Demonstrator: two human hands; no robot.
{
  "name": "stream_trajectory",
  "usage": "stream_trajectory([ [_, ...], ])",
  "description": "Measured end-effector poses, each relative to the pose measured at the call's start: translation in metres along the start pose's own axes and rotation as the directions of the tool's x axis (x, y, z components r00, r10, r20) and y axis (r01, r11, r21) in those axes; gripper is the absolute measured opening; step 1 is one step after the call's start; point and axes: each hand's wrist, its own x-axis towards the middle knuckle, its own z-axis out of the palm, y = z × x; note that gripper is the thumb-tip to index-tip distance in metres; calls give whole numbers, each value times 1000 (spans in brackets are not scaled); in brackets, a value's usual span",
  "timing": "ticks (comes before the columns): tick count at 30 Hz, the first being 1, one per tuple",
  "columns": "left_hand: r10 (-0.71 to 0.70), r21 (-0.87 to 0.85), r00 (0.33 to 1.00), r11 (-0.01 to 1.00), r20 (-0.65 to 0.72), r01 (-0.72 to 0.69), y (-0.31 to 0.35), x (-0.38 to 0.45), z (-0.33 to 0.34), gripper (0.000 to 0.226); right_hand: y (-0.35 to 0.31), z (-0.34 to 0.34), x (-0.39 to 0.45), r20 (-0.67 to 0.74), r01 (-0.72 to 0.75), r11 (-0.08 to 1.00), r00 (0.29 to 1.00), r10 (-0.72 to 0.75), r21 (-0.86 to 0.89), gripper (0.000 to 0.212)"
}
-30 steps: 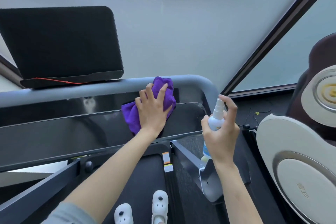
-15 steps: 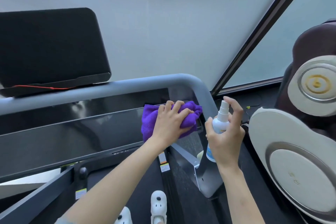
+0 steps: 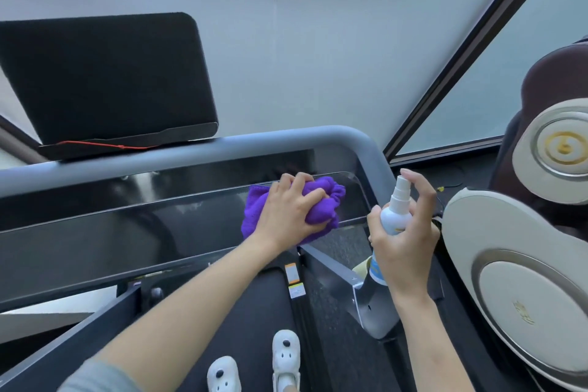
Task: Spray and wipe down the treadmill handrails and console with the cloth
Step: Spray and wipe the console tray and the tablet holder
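L hand (image 3: 288,212): fingers curled over bunched purple cloth (image 3: 321,200), pressed down on glossy black console (image 3: 159,226) near its R end; grip = cloth held, palm down.
R hand (image 3: 405,232): wrapped round white spray bottle (image 3: 394,215), held upright; index finger raised and bent over the nozzle cap; grip = bottle held.
Cloth: crumpled, mostly under L hand, part seen past the fingers toward the R end of the console; lower edge hangs just over the console's near edge.
Bottle: off the R end of console, just beside the bend of the handrail (image 3: 222,149), apart from the cloth; blue band seen at its base below the palm. Nozzle direction can't be told.
Handrail: grey tube, runs across behind console, curves down at R corner.
Console: long dark panel, reflections seen on it; wet or dry can't be told.
Tablet stand (image 3: 105,79): black panel, seated on the handrail at L, tilted back; thin red cord seen along its bottom lip.
Belt (image 3: 254,312): dark, below console; white shoes (image 3: 284,360) seen on it at bottom edge.
R side: massage chair (image 3: 525,280), beige/silver shells, close beside treadmill frame.
Bkgd: frosted window panes w/ dark frame bar.
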Motion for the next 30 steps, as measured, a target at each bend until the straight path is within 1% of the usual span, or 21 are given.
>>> stream_trajectory([
  [5, -175, 16, 979, 984, -101, 178, -69, -54, -39, 42, -15, 13, -12, -1, 0, 999, 1000, 0, 43, 60],
  [7, -250, 42, 955, 965, -158, 259, -74, -67, -42, 44, -18, 16, -17, -7, 11, 999, 1000, -10, 43, 60],
  [10, -330, 178, 916, 911, -227, 372, -50, -52, -27, 40, -16, 15, -24, -12, -26, 998, 1000, 27, 54, 62],
  [12, -303, 214, 928, 913, -215, 348, -23, -30, -11, 34, -12, 12, -26, -19, -28, 999, 999, 29, 46, 62],
  [15, -220, 194, 970, 952, -104, 237, 11, -1, 7, 36, -9, 12, -24, 4, -25, 999, 1000, 25, 21, 62],
  [17, -157, 152, 986, 975, -55, 164, 16, 11, 8, 34, -8, 14, -19, 14, -29, 999, 999, 29, 24, 62],
  [18, -172, 99, 984, 979, -55, 177, 13, 14, 3, 33, -8, 15, -15, 17, -27, 999, 1000, 26, 29, 62],
  [19, -229, 35, 970, 972, -83, 233, 5, 17, -5, 36, -8, 15, -10, 16, -21, 999, 1000, 20, 39, 62],
  [20, -313, -16, 940, 949, -135, 314, -5, 21, -15, 42, -8, 16, -5, 15, -14, 999, 1000, 13, 51, 62],
  [22, -464, -74, 846, 884, -262, 461, -28, 34, -35, 46, -6, 18, 4, 20, -6, 998, 1000, 4, 59, 63],
  [23, -506, -84, 805, 858, -309, 506, -38, 44, -41, 45, -5, 20, 8, 27, -4, 998, 1000, 3, 60, 63],
  [24, -530, -79, 784, 841, -324, 536, -45, 57, -45, 43, -4, 21, 11, 33, -4, 998, 999, 2, 64, 63],
  [25, -549, -48, 782, 826, -294, 562, -48, 70, -45, 43, -3, 22, 13, 39, -3, 997, 999, 1, 72, 63],
  [27, -589, 102, 792, 788, -163, 607, -46, 98, -35, 47, 0, 23, 17, 51, 0, 997, 999, -4, 81, 64],
  [28, -601, 167, 792, 774, -109, 611, -43, 110, -28, 50, 2, 23, 18, 55, 1, 997, 998, -6, 82, 65],
  [30, -585, 212, 810, 788, -36, 578, -31, 135, -15, 52, 7, 22, 20, 51, -1, 996, 999, -4, 84, 67],
])
